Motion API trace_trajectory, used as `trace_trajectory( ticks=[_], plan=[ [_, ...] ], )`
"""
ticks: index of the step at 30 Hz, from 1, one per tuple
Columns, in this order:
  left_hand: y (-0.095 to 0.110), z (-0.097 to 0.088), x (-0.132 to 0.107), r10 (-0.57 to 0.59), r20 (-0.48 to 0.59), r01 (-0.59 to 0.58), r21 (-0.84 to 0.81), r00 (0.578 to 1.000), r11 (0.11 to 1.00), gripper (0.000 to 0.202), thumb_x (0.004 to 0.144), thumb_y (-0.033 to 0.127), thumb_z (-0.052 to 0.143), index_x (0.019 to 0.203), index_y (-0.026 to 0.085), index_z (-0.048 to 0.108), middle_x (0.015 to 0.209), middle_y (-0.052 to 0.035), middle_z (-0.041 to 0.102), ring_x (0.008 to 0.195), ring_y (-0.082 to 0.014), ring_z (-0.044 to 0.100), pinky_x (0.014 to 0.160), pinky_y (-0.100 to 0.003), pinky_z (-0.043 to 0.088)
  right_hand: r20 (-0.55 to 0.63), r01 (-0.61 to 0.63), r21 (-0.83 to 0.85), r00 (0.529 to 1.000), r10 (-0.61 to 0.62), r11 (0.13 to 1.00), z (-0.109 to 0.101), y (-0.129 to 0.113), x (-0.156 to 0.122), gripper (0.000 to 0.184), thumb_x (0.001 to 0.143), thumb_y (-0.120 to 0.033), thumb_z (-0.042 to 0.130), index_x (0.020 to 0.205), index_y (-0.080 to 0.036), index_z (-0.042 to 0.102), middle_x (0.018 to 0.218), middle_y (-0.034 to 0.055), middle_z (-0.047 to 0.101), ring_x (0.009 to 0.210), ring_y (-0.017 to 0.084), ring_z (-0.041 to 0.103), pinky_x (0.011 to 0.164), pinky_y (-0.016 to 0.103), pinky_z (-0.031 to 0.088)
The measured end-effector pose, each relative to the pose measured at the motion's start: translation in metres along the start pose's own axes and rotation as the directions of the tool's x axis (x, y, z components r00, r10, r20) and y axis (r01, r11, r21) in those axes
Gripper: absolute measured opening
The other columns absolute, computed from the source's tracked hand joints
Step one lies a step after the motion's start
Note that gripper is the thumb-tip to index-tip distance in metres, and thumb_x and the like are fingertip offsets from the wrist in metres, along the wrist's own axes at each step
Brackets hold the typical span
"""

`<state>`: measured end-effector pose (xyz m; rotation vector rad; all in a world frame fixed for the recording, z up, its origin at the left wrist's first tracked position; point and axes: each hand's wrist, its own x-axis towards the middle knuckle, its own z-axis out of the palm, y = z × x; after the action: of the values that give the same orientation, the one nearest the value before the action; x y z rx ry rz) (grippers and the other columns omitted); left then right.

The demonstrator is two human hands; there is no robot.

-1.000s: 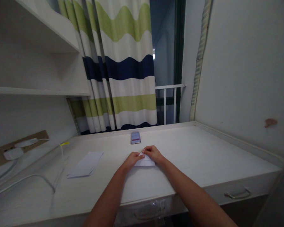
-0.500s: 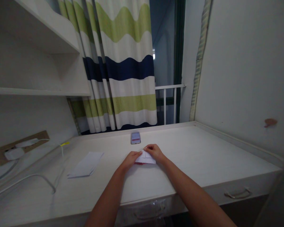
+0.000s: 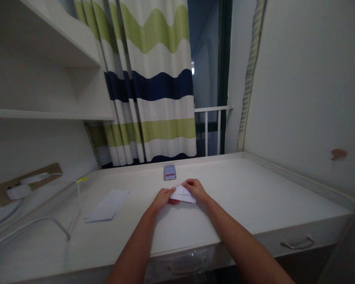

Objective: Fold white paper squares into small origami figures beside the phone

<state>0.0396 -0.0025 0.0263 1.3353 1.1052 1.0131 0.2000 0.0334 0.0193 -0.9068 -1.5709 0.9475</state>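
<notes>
A small folded white paper [image 3: 182, 194] sits at the middle of the pale wooden desk [image 3: 239, 197], raised a little off the surface. My left hand [image 3: 162, 198] pinches its left edge with closed fingers. My right hand [image 3: 196, 189] grips its upper right corner, fingers curled over the fold. A trace of red shows under the paper's lower left edge. Both forearms reach in from the bottom of the view.
A phone [image 3: 169, 172] lies just beyond the hands. Loose white sheets [image 3: 108, 205] lie to the left. White cables [image 3: 32, 225] and plugs in a wall socket [image 3: 16, 191] are at far left. Shelves hang above left, a striped curtain [image 3: 154, 83] behind, a wall on the right, drawer handles below.
The paper has been lifted and tilted from flat on the desk. My right hand moved slightly up and back with the corner; my left hand stayed on the left edge.
</notes>
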Motion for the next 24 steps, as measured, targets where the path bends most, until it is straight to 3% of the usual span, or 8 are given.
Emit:
trace_trajectory(
  ticks=[7,16,21,24],
  plan=[
    [0.001,0.001,-0.001,0.003,-0.002,-0.003,0.034,1.000,0.999,0.043,0.061,0.053,0.059,0.063,0.010,0.060,0.055,-0.0067,0.062,0.051,-0.0167,0.059,0.053,-0.028,0.047,0.007,0.013,-0.004,1.000,-0.013,1.000,0.000,-0.005,-0.003,0.023,0.062,-0.035,0.058,0.056,-0.012,0.058,0.046,-0.0029,0.047,0.045,0.007,0.036,0.044,0.021,0.026],
    [-0.001,0.007,0.000,0.094,0.087,-0.107,0.164,0.992,0.981,0.032,0.052,0.040,0.068,0.065,0.011,0.061,0.055,-0.0002,0.056,0.050,-0.0118,0.050,0.044,-0.022,0.040,0.109,0.016,0.039,0.994,-0.020,0.999,0.012,0.000,-0.007,0.028,0.061,-0.041,0.061,0.058,-0.013,0.058,0.050,-0.0020,0.051,0.047,0.008,0.040,0.043,0.020,0.027],
    [-0.001,0.004,0.002,0.125,0.009,-0.126,0.130,0.992,0.984,0.028,0.053,0.035,0.067,0.066,0.011,0.062,0.057,-0.0007,0.056,0.050,-0.0109,0.049,0.045,-0.021,0.038,0.108,0.024,0.172,0.993,-0.043,0.985,0.012,-0.001,-0.007,0.031,0.063,-0.042,0.060,0.079,-0.015,0.059,0.054,-0.0030,0.052,0.048,0.008,0.043,0.045,0.020,0.031],
    [0.000,0.001,0.003,0.133,-0.105,-0.133,0.005,0.986,0.991,0.031,0.053,0.034,0.068,0.075,0.012,0.061,0.067,-0.0023,0.060,0.056,-0.0125,0.053,0.049,-0.021,0.040,0.140,0.029,0.200,0.988,-0.058,0.979,0.009,-0.004,-0.006,0.039,0.058,-0.036,0.066,0.091,-0.018,0.055,0.054,-0.0056,0.049,0.046,0.007,0.042,0.043,0.018,0.032]
  ],
)
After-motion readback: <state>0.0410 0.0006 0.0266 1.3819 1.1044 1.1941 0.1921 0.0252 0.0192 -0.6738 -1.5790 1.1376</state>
